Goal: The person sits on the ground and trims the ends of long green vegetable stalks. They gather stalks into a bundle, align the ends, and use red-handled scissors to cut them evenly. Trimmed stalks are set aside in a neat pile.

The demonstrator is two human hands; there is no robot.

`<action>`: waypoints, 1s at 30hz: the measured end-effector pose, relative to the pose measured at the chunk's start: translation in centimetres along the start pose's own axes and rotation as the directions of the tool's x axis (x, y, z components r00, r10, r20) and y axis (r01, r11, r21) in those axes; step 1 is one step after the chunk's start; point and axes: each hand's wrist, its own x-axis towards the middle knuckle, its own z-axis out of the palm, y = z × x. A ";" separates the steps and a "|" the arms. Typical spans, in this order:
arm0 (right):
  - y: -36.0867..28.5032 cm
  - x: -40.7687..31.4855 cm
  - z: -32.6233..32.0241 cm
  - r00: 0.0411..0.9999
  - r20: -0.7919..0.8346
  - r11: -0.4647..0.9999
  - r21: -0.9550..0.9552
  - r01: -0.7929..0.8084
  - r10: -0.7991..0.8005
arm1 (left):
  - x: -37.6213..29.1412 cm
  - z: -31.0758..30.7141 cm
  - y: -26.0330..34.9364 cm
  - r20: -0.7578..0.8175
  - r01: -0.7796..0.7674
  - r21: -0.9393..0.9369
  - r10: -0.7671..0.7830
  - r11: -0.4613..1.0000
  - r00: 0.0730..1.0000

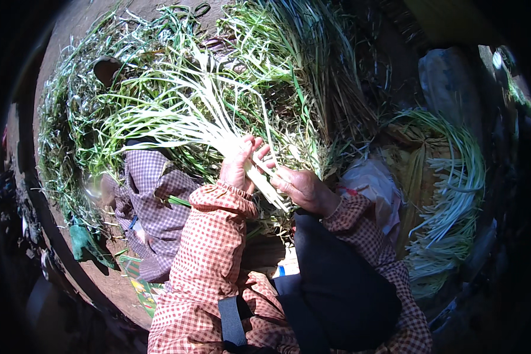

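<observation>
A bunch of long, pale green-leaved stalks with white lower ends point(219, 128), perhaps chives or spring onions, lies across the palm of my left hand point(235, 167). Its leaves fan out to the upper left, and the white ends point down towards my right hand point(304, 189). The left fingers are partly uncurled around the stems. My right hand pinches a single thin stalk point(267, 132) between thumb and fingers, just beside the bunch. That stalk's leaf rises in an arc above both hands. The right palm faces away from view.
Loose leaves and trimmings point(84, 128) spread over the ground ahead. A darker heap of uncleaned stalks point(332, 66) lies beyond my hands. To the right, white-ended stalks point(447, 212) rest on a yellowish sack point(413, 186). A crumpled plastic bag point(374, 188) sits by my right forearm.
</observation>
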 end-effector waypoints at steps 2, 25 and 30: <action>-0.2 -0.4 0.0 0.999 0.033 0.999 -0.038 -0.035 0.036 | -0.1 0.1 0.2 0.059 0.076 -0.036 -0.074 0.996 0.996; -7.9 -2.4 -3.8 0.969 -0.092 0.714 0.660 0.233 -0.231 | -6.6 10.5 7.3 0.424 -0.094 -0.295 0.218 0.951 0.879; -8.7 -3.0 -2.7 0.962 0.251 0.769 0.634 -0.076 -0.112 | -6.8 10.9 9.1 0.445 -0.233 -0.265 0.333 0.936 0.831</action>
